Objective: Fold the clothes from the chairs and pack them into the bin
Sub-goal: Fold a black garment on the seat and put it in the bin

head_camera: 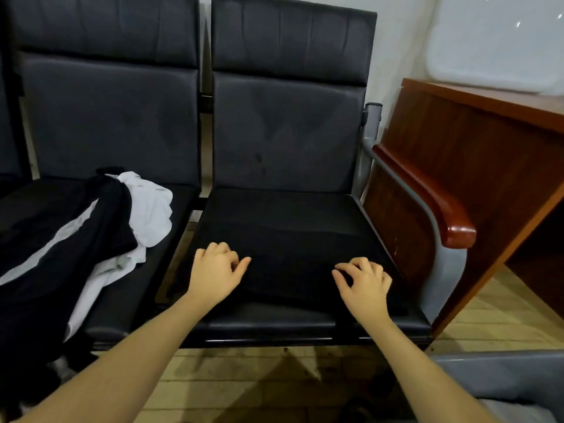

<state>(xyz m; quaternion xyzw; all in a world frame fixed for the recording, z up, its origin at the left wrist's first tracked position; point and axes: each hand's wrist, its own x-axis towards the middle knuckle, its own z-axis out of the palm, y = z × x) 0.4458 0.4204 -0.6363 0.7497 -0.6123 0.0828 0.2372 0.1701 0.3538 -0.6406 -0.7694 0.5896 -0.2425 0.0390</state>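
- At the bottom right corner, nearest the camera, a grey bin (488,380) shows part of its rim and wall, with pale cloth just visible inside it; what that cloth is cannot be told.
- Under the seats runs a floor (244,389) of pale, worn tiles.
- On the right chair (290,141), a black garment (293,254) lies flat across the padded seat, dark against dark, so its edges are hard to trace.
- The left hand (216,271) rests on the garment's near left part, fingers curled and pinching the fabric.
- The right hand (364,283) rests on its near right part, fingers bent down onto the cloth in the same way.
- On the left chair (106,117), a heap of black and white clothes (91,233) lies crumpled, spilling over the front edge.
- Right of the chairs, a glossy red-brown armrest (439,209) curves on a grey metal frame.
- Beyond it stands a wooden counter (476,129) carrying a white object (500,41), against a pale wall.
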